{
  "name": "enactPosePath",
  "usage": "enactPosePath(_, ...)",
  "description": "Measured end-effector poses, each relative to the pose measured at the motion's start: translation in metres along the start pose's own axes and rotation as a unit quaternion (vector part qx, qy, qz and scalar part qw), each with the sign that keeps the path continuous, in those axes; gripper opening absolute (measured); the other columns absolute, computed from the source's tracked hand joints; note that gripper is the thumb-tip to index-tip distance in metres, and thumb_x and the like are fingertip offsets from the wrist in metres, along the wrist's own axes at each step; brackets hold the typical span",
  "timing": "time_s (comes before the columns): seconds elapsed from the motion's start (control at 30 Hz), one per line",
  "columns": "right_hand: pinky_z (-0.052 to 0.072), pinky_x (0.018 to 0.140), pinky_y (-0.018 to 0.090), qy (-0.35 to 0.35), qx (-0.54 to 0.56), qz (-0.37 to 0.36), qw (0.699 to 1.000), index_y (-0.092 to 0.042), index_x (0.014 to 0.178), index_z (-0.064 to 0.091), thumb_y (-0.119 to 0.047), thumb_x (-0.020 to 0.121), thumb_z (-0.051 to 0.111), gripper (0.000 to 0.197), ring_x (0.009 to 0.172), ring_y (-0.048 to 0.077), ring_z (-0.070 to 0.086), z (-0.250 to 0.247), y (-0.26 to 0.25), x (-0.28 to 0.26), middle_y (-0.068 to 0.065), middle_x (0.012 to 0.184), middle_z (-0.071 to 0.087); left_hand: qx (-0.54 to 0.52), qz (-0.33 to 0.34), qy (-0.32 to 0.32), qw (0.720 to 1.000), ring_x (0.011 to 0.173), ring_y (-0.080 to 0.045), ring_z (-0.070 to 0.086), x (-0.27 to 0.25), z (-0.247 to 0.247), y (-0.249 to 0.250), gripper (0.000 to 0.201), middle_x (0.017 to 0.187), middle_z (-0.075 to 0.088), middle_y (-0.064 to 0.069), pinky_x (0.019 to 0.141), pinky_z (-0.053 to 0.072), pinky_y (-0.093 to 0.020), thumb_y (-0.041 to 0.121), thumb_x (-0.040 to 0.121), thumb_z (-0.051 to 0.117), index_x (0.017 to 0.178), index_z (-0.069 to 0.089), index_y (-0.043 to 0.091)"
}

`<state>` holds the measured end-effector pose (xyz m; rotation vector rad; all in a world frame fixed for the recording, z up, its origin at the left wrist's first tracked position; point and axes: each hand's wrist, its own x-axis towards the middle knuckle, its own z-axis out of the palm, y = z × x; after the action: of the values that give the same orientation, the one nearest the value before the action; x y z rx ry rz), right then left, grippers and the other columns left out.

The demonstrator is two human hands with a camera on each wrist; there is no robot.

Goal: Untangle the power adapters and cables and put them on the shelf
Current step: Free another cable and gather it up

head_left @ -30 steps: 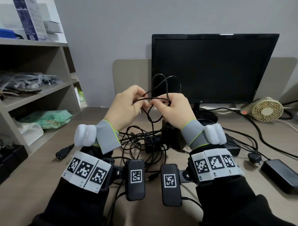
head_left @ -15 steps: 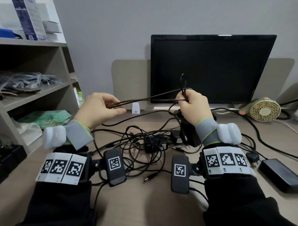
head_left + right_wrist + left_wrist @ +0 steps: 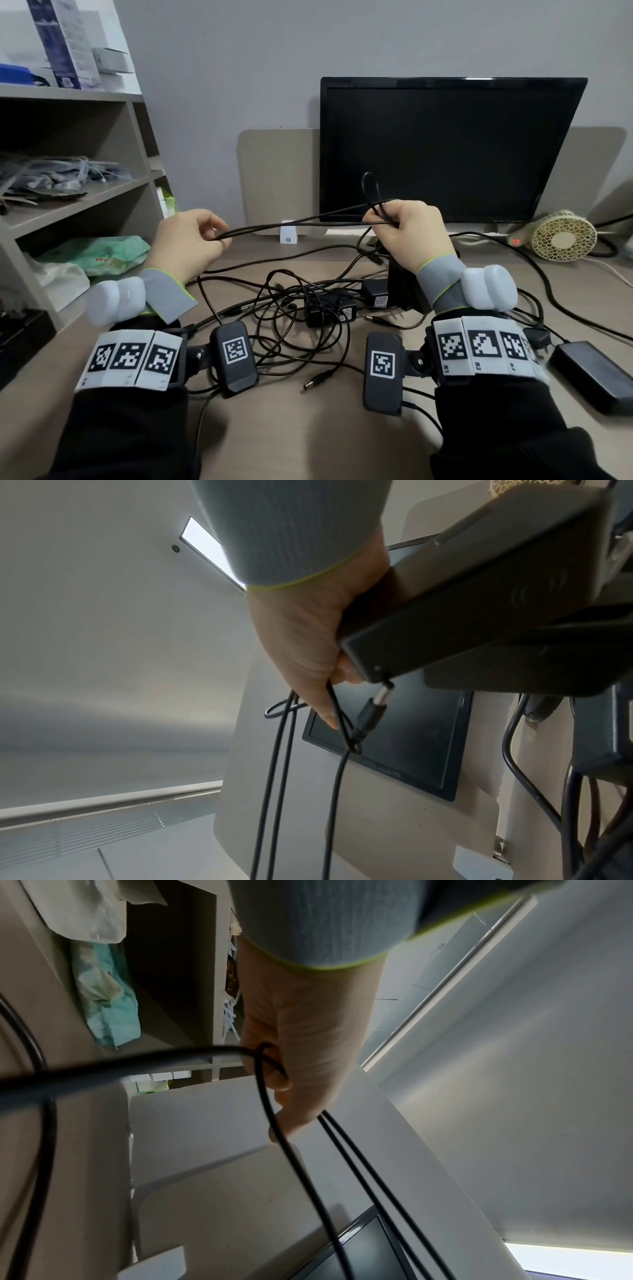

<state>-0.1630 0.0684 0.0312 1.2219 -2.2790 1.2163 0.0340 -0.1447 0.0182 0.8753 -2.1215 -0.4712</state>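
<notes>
A thin black cable (image 3: 294,224) runs doubled and taut between my two hands above the desk. My left hand (image 3: 219,236) pinches its folded end between thumb and fingers; the left wrist view shows that cable (image 3: 308,1164) looped round the fingers (image 3: 284,1080). My right hand (image 3: 383,219) grips the other end, where a small loop stands up. The same hand (image 3: 308,647) also holds a black power adapter (image 3: 462,601) against the palm, with a barrel plug (image 3: 371,712) dangling beside it. Under the hands lies a tangle of black cables (image 3: 294,329) with two small adapters (image 3: 330,310).
The shelf unit (image 3: 78,202) stands at the left, with bags on its boards. A dark monitor (image 3: 445,147) stands behind the hands, and a small fan (image 3: 561,236) is at the far right. A large black adapter (image 3: 596,373) lies at the right, a loose barrel plug (image 3: 317,380) at the front.
My hands were close together on a bunched loop; they have drawn apart, the left one going left, and the cable is now stretched out between them.
</notes>
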Motion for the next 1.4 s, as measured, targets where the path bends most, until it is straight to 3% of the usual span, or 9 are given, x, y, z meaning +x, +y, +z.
enactPosePath(0.2, 0.037, 0.061, 0.015, 0.056, 0.041, 0.019, 0.997, -0.015, 0.090, 0.072, -0.026, 0.092, 0.059, 0.018, 0.074, 0.015, 0.059, -0.006, -0.003, 0.002, 0.000, 0.073, 0.066, 0.057, 0.044, -0.111, 0.991, 0.083, -0.020, 0.058, -0.008, 0.018, 0.030, 0.018, 0.080, 0.066, 0.000, 0.073, 0.039, -0.025, 0.035, 0.082, 0.068, 0.082, 0.069, 0.017)
enactPosePath(0.43, 0.036, 0.049, 0.005, -0.065, 0.073, 0.002, 0.995, -0.027, 0.068, 0.060, -0.028, 0.088, 0.063, 0.021, 0.055, 0.003, 0.050, 0.005, -0.016, -0.002, -0.011, 0.057, 0.055, -0.030, 0.181, -0.080, 0.980, 0.102, -0.009, 0.053, -0.018, 0.022, 0.071, 0.037, 0.110, 0.060, 0.005, 0.086, 0.034, -0.013, 0.026, 0.076, 0.073, 0.111, 0.063, 0.022)
enactPosePath(0.6, 0.031, 0.050, 0.023, -0.148, 0.081, -0.038, 0.985, -0.006, 0.071, 0.061, -0.036, 0.091, 0.058, 0.037, 0.050, 0.009, 0.034, 0.013, -0.029, -0.005, -0.005, 0.052, 0.039, -0.104, 0.170, -0.122, 0.972, 0.086, -0.011, 0.063, -0.025, 0.022, 0.089, 0.026, 0.090, 0.067, 0.007, 0.080, 0.050, -0.022, 0.034, 0.079, 0.068, 0.104, 0.060, 0.029)
enactPosePath(0.67, 0.036, 0.052, 0.024, -0.185, 0.084, -0.031, 0.979, -0.013, 0.078, 0.070, -0.039, 0.091, 0.057, 0.031, 0.047, 0.006, 0.038, 0.013, -0.029, -0.006, -0.005, 0.051, 0.042, -0.088, 0.164, -0.122, 0.975, 0.080, -0.019, 0.061, -0.024, 0.022, 0.087, 0.009, 0.079, 0.067, 0.003, 0.076, 0.048, -0.032, 0.033, 0.086, 0.061, 0.091, 0.061, 0.025)
enactPosePath(0.87, 0.049, 0.075, 0.031, -0.229, 0.148, -0.010, 0.962, -0.030, 0.072, 0.071, -0.032, 0.093, 0.056, 0.025, 0.070, 0.016, 0.055, 0.006, -0.017, -0.008, 0.000, 0.073, 0.065, -0.022, 0.115, -0.077, 0.990, 0.064, -0.025, 0.042, -0.012, 0.016, 0.065, 0.027, 0.058, 0.047, -0.001, 0.056, 0.032, -0.027, 0.029, 0.094, 0.053, 0.081, 0.062, 0.007)
enactPosePath(1.03, 0.052, 0.073, 0.037, -0.227, 0.196, 0.029, 0.954, -0.022, 0.069, 0.069, -0.028, 0.094, 0.055, 0.029, 0.072, 0.027, 0.064, 0.008, -0.010, -0.007, 0.004, 0.073, 0.072, -0.010, 0.073, -0.090, 0.993, 0.071, -0.016, 0.050, -0.009, 0.009, 0.051, 0.023, 0.069, 0.054, 0.006, 0.069, 0.040, -0.031, 0.040, 0.085, 0.063, 0.074, 0.063, 0.020)
enactPosePath(1.13, 0.054, 0.073, 0.035, -0.242, 0.233, 0.043, 0.941, -0.010, 0.077, 0.064, -0.017, 0.098, 0.049, 0.027, 0.063, 0.022, 0.066, 0.008, -0.014, -0.008, 0.000, 0.060, 0.061, -0.010, 0.079, -0.094, 0.992, 0.096, -0.013, 0.053, -0.009, 0.010, 0.049, 0.021, 0.100, 0.056, 0.007, 0.084, 0.041, -0.028, 0.041, 0.083, 0.066, 0.099, 0.065, 0.027)
enactPosePath(1.3, 0.049, 0.077, 0.051, -0.288, 0.244, 0.033, 0.926, 0.004, 0.086, 0.063, -0.012, 0.097, 0.050, 0.023, 0.069, 0.031, 0.063, 0.010, -0.021, -0.010, -0.001, 0.055, 0.060, -0.044, 0.190, -0.081, 0.978, 0.112, -0.009, 0.049, -0.018, 0.024, 0.077, 0.045, 0.120, 0.056, 0.006, 0.096, 0.032, -0.018, 0.035, 0.079, 0.072, 0.121, 0.060, 0.022)
enactPosePath(1.4, 0.046, 0.062, 0.041, -0.307, 0.230, 0.017, 0.924, -0.004, 0.080, 0.061, -0.015, 0.097, 0.049, 0.024, 0.071, 0.031, 0.062, 0.009, -0.023, -0.010, -0.004, 0.050, 0.059, -0.060, 0.230, -0.113, 0.965, 0.113, -0.007, 0.051, -0.023, 0.037, 0.088, 0.038, 0.118, 0.059, 0.008, 0.095, 0.031, -0.014, 0.032, 0.080, 0.064, 0.116, 0.062, 0.022)
